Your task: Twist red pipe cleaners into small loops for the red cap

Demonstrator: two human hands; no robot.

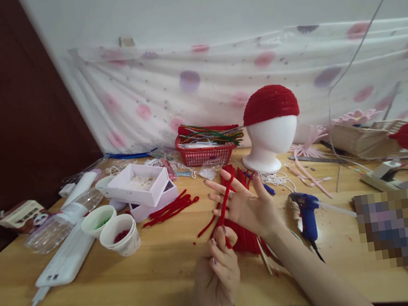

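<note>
My left hand (218, 267) is closed, its fingers pinching a red pipe cleaner (225, 204). The pipe cleaner rises from that grip and curls into a small loop near my right index finger. My right hand (252, 209), palm up, has its fingers spread; the loop lies at its index finger, and I cannot tell whether it goes fully round. Below both hands lies a bundle of red pipe cleaners (247, 240) on the table, partly hidden by the right hand. Another group of red pipe cleaners (172, 208) lies to the left.
A white foam head (272, 138) with a red covered crown (270, 103) stands behind. To the right is a blue glue gun (307, 214). Left are paper cups (123, 243), white box (138, 185) with beads, power bank (65, 258) and bottle (53, 230). A red basket (208, 155) stands behind.
</note>
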